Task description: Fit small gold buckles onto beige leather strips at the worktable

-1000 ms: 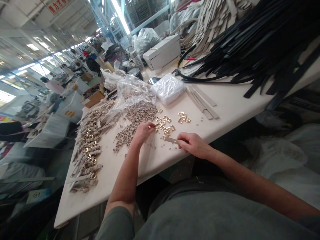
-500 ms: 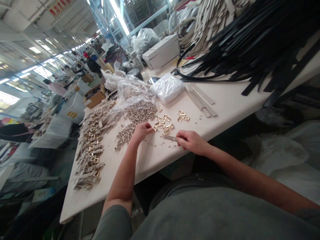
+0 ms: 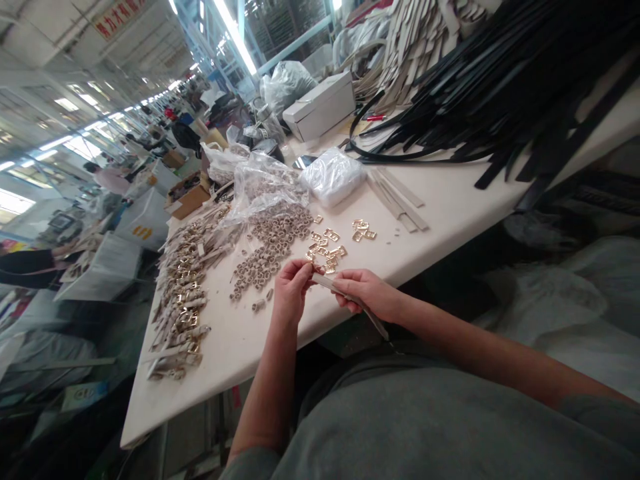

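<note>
My right hand (image 3: 364, 292) is closed around a narrow beige strap (image 3: 326, 283), whose tail hangs down over the table's front edge toward my lap. At the strap's far end my left hand (image 3: 294, 288) pinches a small gold buckle, mostly hidden by the fingers. Just beyond the hands lies a loose group of gold buckles (image 3: 325, 251), and a smaller cluster of them (image 3: 363, 230) sits to its right. Many small beige strap loops (image 3: 260, 260) are heaped left of the buckles, a few lying close to my left wrist.
Along the table's left side runs a row of beige straps with buckles fitted (image 3: 187, 300). Farther back are a clear plastic bag (image 3: 270, 183), a wrapped white packet (image 3: 333, 175), a white box (image 3: 320, 107) and loose beige strips (image 3: 397, 200). Black straps (image 3: 480, 100) pile at right.
My left hand has come away from the buckle pile to the strap's end. My right hand has brought the strap closer and tilted it, its tail now showing below the hand.
</note>
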{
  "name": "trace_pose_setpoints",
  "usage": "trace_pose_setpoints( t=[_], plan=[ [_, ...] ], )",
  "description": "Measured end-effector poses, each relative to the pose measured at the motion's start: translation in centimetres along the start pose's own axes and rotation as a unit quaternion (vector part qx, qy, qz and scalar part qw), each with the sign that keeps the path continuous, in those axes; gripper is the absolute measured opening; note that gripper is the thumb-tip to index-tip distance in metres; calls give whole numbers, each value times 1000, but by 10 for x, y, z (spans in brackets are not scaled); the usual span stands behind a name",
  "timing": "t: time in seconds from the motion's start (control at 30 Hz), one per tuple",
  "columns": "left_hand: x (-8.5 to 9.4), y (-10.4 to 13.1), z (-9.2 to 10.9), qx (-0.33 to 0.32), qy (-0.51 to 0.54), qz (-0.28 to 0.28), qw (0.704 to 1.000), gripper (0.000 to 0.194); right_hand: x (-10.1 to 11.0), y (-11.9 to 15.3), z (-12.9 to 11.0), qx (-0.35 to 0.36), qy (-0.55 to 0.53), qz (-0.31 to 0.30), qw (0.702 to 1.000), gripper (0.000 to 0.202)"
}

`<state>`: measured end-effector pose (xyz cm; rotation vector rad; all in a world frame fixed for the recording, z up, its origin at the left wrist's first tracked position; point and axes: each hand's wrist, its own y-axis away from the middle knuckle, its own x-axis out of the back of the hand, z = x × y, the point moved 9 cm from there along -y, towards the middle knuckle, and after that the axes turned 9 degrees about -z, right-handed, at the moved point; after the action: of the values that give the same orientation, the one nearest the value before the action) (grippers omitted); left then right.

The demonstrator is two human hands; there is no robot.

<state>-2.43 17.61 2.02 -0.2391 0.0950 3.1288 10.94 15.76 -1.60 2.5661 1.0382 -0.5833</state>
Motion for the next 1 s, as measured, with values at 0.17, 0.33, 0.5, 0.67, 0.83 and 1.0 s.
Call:
trace_pose_setpoints(
  t=[0.17, 0.33, 0.5, 0.67, 0.83, 1.0],
  plan=[
    [-10, 16, 6, -54, -3, -1, 999, 23, -5, 1, -1, 22, -52, 2, 998, 41],
    [-13, 31, 7, -120, -15, 21, 992, 18, -11, 4, 5, 29, -111, 13, 993, 37],
    [-15, 38, -4, -99, 59, 63, 991, 33, -12, 8, -7, 69, -37, 33, 996, 40],
    [-18, 38, -19, -43, 57, 41, 997, 39, -8, 17, -28, 120, 139, 72, 980, 38],
    [-16, 37, -23, -23, 11, 2, 1000, 27, -8, 21, -33, 143, 220, 74, 962, 41],
    [-18, 35, -13, -35, 6, -24, 999, 22, -1, 17, -25, 125, 208, 69, 968, 42]
  ],
)
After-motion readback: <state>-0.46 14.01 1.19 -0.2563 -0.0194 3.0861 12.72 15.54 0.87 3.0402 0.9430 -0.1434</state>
